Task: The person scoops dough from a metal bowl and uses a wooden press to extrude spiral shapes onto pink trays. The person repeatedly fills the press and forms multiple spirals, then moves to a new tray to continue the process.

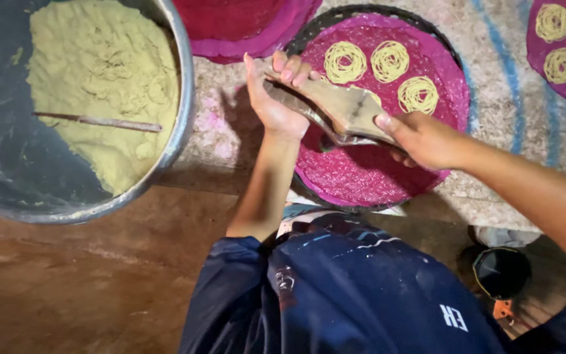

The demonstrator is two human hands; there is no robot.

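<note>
Gripping from both ends, the fingers of the left hand (276,98) curl closed over the far-left handle of a wooden press (335,108), while the right hand (424,139) wraps shut around the opposite handle on the near-right side. Holding it this way keeps the press level and lets both arms squeeze together over the mat below. The press hangs just above a round pink mat (388,167) lying in a dark basket tray (361,11), over its bare near part; whether it touches the mat cannot be told. Three yellow noodle coils (389,60) sit across the far half of the mat, spaced apart so they do not merge. Left of the hands stands a large metal basin (181,124) holding yellow-green dough (109,78), within arm's reach, with a thin stick (99,122) lying across the dough. Another pink mat with coils (561,56) lies at far right, and a folded pink mat (244,33) at the far edge.
</note>
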